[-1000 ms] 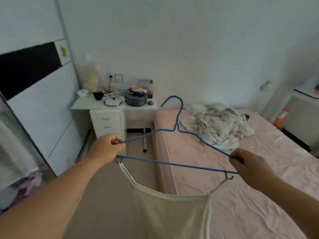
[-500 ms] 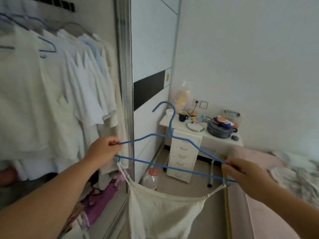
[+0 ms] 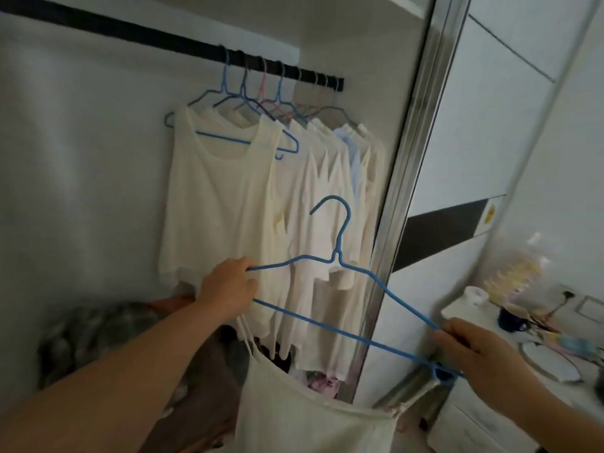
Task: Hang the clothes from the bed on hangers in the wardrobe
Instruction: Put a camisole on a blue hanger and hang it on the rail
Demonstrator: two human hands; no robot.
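A blue wire hanger (image 3: 340, 256) is stretched between my hands, with a cream strappy garment (image 3: 307, 413) hanging from its bar by thin straps. My left hand (image 3: 227, 286) grips the hanger's left end and my right hand (image 3: 474, 346) grips its right end. The hook points up, well below the dark wardrobe rail (image 3: 163, 35). On the rail's right part hang several white and pale shirts (image 3: 222, 197) on wire hangers. The bed is out of view.
The sliding wardrobe door's metal frame (image 3: 405, 165) stands just right of the hanging shirts. Dark and patterned clothes (image 3: 98, 335) are piled on the wardrobe floor. A white desk (image 3: 457, 310) with a cup, plate and clutter sits at the right.
My view has swung left from the bed and desk to the open wardrobe. Both hands carried the hanger and garment along, and the hook has risen in front of the hung shirts.
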